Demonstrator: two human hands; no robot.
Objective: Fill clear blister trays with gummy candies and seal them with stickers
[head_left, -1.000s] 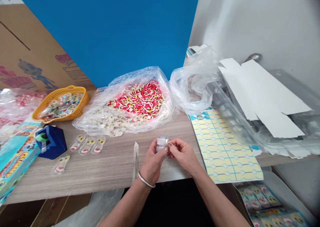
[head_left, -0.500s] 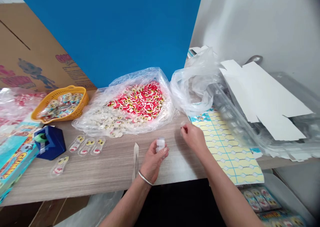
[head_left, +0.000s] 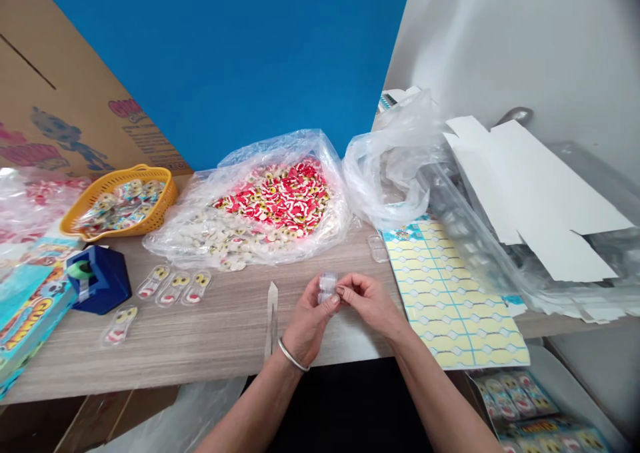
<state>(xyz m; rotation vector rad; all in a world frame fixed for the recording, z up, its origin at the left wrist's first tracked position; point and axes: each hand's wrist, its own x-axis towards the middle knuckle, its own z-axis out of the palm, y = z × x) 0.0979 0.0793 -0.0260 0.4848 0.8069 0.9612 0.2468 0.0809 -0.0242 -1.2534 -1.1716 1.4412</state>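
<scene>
Fingers of the left hand [head_left: 310, 316] are closed around a stack of small clear plastic trays [head_left: 328, 286], above the bench [head_left: 220, 343] and near the middle of its front edge. Thumb and fingers of the right hand [head_left: 370, 303] are pinched together on the right edge of this stack.

One empty clear plastic tray [head_left: 378, 248] lies flat just beside the yellow printed card sheet with blue lines [head_left: 450, 300], which reaches the front edge of the bench. To the left of the left hand lies a grey pointed metal tool [head_left: 272, 306]. Further left, three filled clear trays [head_left: 173, 289] lie in a row, and a fourth filled tray [head_left: 120, 326] is nearer the front edge, close to a dark blue tape dispenser [head_left: 107, 280].

Behind them stand an orange plastic basket [head_left: 167, 203] with small packs and an open transparent bag [head_left: 187, 206] of red, white and yellow pieces.
</scene>
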